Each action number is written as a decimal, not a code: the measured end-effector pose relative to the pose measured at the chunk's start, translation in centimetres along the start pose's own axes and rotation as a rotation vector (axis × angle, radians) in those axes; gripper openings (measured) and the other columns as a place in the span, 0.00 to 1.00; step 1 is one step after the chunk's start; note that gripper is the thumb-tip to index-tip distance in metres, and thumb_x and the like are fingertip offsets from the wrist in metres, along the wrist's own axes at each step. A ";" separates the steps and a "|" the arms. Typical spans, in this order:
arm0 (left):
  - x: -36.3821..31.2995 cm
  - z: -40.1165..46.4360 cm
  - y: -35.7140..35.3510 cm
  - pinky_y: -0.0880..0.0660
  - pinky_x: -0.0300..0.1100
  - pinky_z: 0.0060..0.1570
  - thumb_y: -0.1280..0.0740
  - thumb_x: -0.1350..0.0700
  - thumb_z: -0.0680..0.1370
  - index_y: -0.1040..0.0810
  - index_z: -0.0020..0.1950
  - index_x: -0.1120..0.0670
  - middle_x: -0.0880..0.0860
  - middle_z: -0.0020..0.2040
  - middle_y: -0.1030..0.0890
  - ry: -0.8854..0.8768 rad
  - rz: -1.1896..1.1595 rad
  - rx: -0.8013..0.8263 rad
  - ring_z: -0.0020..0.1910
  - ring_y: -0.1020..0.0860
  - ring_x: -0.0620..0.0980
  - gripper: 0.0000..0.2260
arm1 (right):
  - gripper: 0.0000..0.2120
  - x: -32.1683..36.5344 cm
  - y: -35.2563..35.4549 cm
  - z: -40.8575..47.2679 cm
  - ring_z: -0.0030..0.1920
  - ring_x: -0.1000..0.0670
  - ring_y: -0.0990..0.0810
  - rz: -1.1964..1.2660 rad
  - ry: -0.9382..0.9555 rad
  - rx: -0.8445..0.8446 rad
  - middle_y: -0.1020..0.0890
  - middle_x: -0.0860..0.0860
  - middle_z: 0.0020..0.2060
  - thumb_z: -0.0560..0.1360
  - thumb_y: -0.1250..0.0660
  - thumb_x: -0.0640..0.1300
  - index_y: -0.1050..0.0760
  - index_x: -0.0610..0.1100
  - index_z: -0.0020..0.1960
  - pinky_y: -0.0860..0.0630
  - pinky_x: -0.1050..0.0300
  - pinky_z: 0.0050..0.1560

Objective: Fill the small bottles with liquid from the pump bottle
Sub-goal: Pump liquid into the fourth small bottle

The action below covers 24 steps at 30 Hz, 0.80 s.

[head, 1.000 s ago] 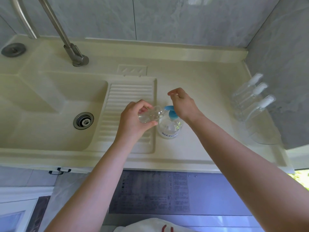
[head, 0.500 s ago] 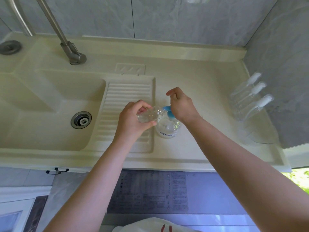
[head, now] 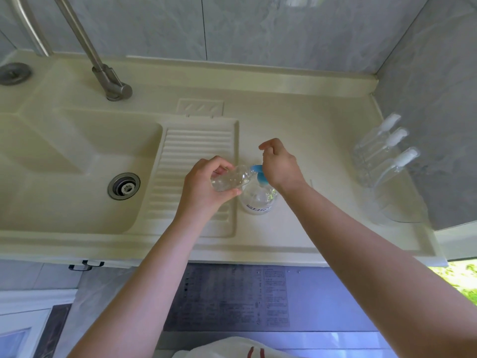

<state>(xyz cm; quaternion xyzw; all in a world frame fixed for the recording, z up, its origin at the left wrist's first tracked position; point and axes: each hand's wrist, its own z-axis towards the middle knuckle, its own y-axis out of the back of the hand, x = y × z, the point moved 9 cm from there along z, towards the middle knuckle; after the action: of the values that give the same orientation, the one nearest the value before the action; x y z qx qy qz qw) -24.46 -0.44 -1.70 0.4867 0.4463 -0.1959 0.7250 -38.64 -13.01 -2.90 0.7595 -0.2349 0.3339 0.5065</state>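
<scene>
My left hand (head: 204, 187) grips a small clear bottle (head: 229, 178), tilted with its mouth against the blue spout of the pump bottle (head: 258, 198). The pump bottle is clear with a blue pump head (head: 259, 174) and stands on the counter right of the ribbed washboard. The heel of my right hand (head: 280, 165) rests on top of the pump head. Its fingers are curled, with thumb and fingertips together past the pump; I cannot tell whether they hold anything. Three more small clear bottles with white tops (head: 379, 156) lean against the right wall.
A cream sink basin with a drain (head: 124, 186) lies to the left, and the ribbed washboard (head: 196, 151) sits beside it. A metal tap (head: 108, 78) rises at the back. A clear round container (head: 402, 208) stands by the right wall.
Both hands stay at the pump bottle in almost the same pose. Only the view has shifted slightly.
</scene>
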 end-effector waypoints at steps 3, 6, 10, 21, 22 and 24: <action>-0.3 0.0 0.3 0.27 0.36 0.53 0.18 0.56 0.62 0.21 0.49 0.48 0.46 0.49 0.21 -0.013 0.007 0.001 0.49 0.23 0.42 0.20 | 0.16 -0.6 -0.5 0.0 0.60 0.46 0.23 0.188 -0.072 0.095 0.22 0.48 0.59 0.80 0.48 0.50 0.27 0.51 0.62 0.27 0.48 0.64; -0.4 0.0 0.7 0.27 0.34 0.53 0.18 0.56 0.62 0.21 0.49 0.48 0.47 0.49 0.21 -0.018 0.016 -0.003 0.49 0.23 0.42 0.20 | 0.15 -0.3 -0.5 0.3 0.58 0.46 0.22 0.227 -0.085 0.147 0.22 0.47 0.60 0.79 0.43 0.53 0.26 0.51 0.62 0.27 0.47 0.65; -0.7 0.1 0.8 0.30 0.27 0.50 0.18 0.56 0.62 0.21 0.49 0.48 0.46 0.49 0.22 -0.028 0.027 -0.003 0.48 0.23 0.40 0.20 | 0.14 0.3 0.1 0.3 0.54 0.47 0.23 0.123 -0.014 0.104 0.21 0.49 0.58 0.80 0.46 0.51 0.26 0.52 0.61 0.26 0.51 0.57; -0.9 0.6 1.0 0.31 0.26 0.49 0.18 0.57 0.61 0.20 0.49 0.48 0.48 0.48 0.21 -0.046 0.068 0.017 0.48 0.23 0.42 0.21 | 0.19 0.0 -0.5 -0.2 0.59 0.46 0.23 0.169 -0.090 0.164 0.21 0.48 0.59 0.76 0.44 0.55 0.25 0.50 0.62 0.28 0.45 0.66; -0.9 0.6 1.1 0.31 0.26 0.48 0.18 0.57 0.61 0.20 0.49 0.48 0.47 0.48 0.21 -0.045 0.070 0.015 0.48 0.23 0.42 0.21 | 0.19 0.2 -0.4 -0.2 0.59 0.46 0.23 0.163 -0.089 0.178 0.22 0.48 0.58 0.76 0.42 0.56 0.25 0.50 0.62 0.28 0.45 0.66; -0.9 0.6 1.1 0.31 0.27 0.49 0.18 0.57 0.61 0.20 0.49 0.48 0.47 0.48 0.21 -0.044 0.065 0.013 0.48 0.23 0.42 0.21 | 0.16 0.7 -0.1 0.0 0.58 0.46 0.23 0.143 -0.054 0.177 0.22 0.49 0.58 0.78 0.41 0.55 0.26 0.51 0.62 0.27 0.47 0.65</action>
<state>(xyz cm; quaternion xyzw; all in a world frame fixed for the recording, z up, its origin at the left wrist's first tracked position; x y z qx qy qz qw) -23.87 -0.59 -0.33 0.5010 0.4130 -0.1860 0.7375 -38.18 -12.96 -2.43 0.7913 -0.2716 0.3679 0.4058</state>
